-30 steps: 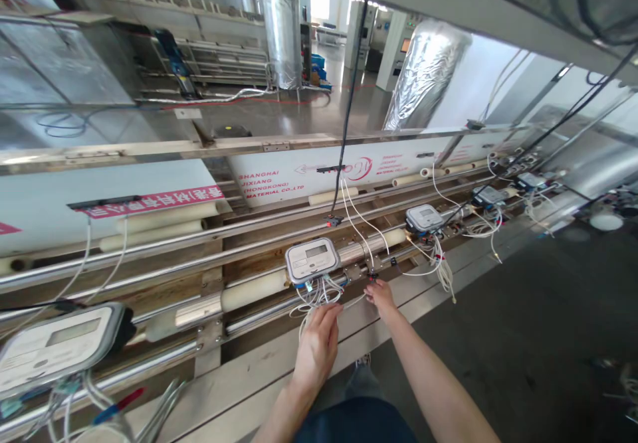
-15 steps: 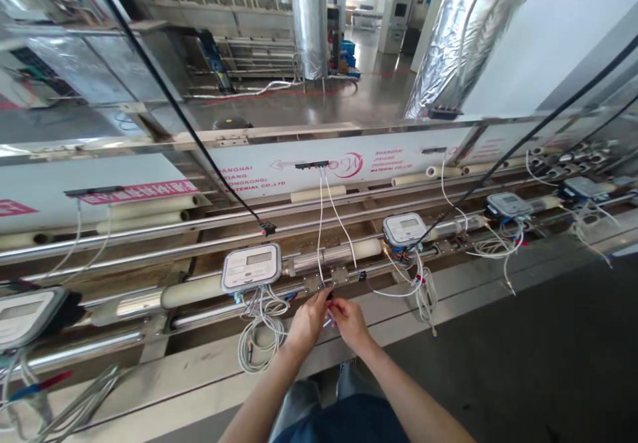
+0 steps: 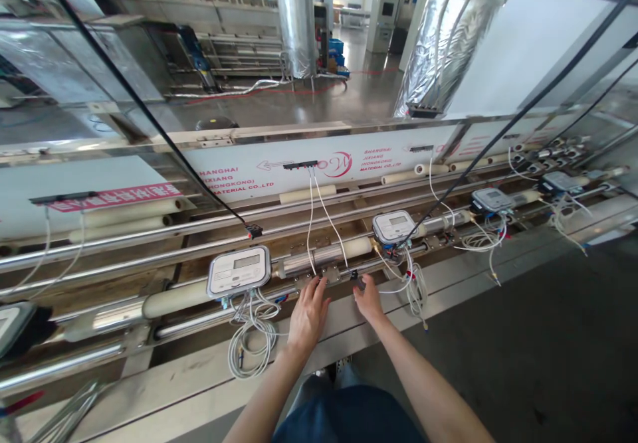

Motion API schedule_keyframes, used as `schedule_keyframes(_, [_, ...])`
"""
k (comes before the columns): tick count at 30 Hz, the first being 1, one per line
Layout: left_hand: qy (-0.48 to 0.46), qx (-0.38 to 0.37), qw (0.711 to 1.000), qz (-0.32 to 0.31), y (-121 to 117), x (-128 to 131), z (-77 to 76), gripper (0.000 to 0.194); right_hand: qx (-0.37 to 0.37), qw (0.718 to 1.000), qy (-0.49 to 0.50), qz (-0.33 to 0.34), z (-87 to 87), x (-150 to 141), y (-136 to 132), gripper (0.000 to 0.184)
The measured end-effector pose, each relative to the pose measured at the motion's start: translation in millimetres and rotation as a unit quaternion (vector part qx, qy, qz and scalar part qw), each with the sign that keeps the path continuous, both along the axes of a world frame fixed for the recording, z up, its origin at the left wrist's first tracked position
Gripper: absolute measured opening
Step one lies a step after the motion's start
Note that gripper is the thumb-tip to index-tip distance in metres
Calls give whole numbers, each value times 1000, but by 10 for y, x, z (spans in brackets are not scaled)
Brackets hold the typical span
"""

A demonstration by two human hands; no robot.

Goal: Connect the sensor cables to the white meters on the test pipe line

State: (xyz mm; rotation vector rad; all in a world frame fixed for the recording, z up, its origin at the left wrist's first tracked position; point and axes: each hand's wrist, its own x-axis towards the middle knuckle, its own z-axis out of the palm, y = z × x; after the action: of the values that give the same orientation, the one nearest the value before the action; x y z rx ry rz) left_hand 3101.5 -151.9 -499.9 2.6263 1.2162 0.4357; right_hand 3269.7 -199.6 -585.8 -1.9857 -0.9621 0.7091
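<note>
My left hand (image 3: 308,315) reaches up to the small metal bracket (image 3: 329,274) on the pipe line, fingers spread and touching it. To its right, my right hand (image 3: 369,301) has its fingertips on a small black connector (image 3: 355,275) by the same rail. A white meter (image 3: 238,271) with a grey display sits on the pipe left of my hands, a coil of white cable (image 3: 252,343) hanging under it. Two thin white wires (image 3: 319,220) drop from a black strip on the back panel to the bracket. Neither hand visibly holds anything.
More meters (image 3: 395,226) sit along the pipe to the right, each with loose white cables. A black cable (image 3: 149,121) slants down from the upper left to a plug. The steel front ledge (image 3: 209,370) runs below the pipes. Dark floor lies to the right.
My hands were together pinching a wire end in front of the bracket; they have since separated and moved up onto the bracket and the connector. The view shifted slightly left.
</note>
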Motion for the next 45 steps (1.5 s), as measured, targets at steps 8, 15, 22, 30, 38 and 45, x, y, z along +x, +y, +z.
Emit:
schedule_keyframes(8, [-95,-74,991,-57,40,178,-81,43,22,992,13,125,417,-51,-19,18])
schedule_keyframes(15, [-129,-88,982,-110,103,371,-133,32,37,981,38,186,790,-19,-84,23])
schedule_keyframes(22, [-105,-38,989,-99,101,425,-275,38,36,963,91,251,899,216,-86,33])
schedule_keyframes(30, [-4,72,992,105,98,740,-142,39,50,962,80,258,782,1415,-340,33])
schedule_keyframes(38, [-41,90,976,192,-725,1288,-247,50,188,930,-240,207,695,2664,-18,59])
schedule_keyframes(45, [-53,10,982,183,-1108,1474,-441,47,169,910,-280,253,604,2752,83,68])
